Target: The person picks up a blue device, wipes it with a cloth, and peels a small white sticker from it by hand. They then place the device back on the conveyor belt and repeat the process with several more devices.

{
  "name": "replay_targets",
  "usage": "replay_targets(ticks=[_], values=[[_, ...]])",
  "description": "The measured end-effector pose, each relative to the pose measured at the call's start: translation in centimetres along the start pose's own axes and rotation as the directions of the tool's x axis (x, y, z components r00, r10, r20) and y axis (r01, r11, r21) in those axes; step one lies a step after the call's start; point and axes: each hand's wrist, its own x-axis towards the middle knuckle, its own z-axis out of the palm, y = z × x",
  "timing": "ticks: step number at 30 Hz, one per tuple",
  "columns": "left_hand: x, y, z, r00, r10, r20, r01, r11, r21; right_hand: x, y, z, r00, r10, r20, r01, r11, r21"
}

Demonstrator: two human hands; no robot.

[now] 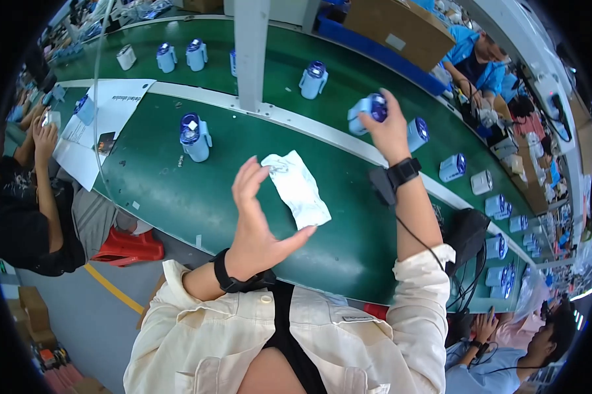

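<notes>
Closest to us is our cream shirt [243, 341], its lower part filling the foot of the view. Beyond it curves a green surface [158, 177], edged by a pale rail [309, 126] with a white post [251, 59] rising from it. On the surface lies a white packet [298, 187]; our left hand [253, 230] is beside it, grip spread wide and holding nothing (whether the fingertips brush it, we cannot tell). Our right hand [389, 134] has its grip closed on a blue cup [358, 118], slightly blurred, above the green strip [281, 75] past the rail, where similar cups stand. Papers [79, 164] lie at the left end. Around us: a red stool [131, 248], grey floor [105, 325] with a yellow line [115, 287], a large carton [397, 33] and seated co-workers [26, 223].
</notes>
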Motion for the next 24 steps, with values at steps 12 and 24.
replay_targets(ticks=[12, 24], values=[[-0.4, -4.3, -6.3, 0.849, 0.054, -0.525, 0.021, 0.991, 0.135, 0.9, -8.6, 9.9, 0.777, -0.626, -0.070, 0.593, 0.764, -0.256], [-0.8, -4.1, -10.6, 0.918, -0.281, -0.280, 0.214, 0.945, -0.246, -3.2, -15.1, 14.7, 0.452, -0.557, 0.697, -0.108, 0.741, 0.663]])
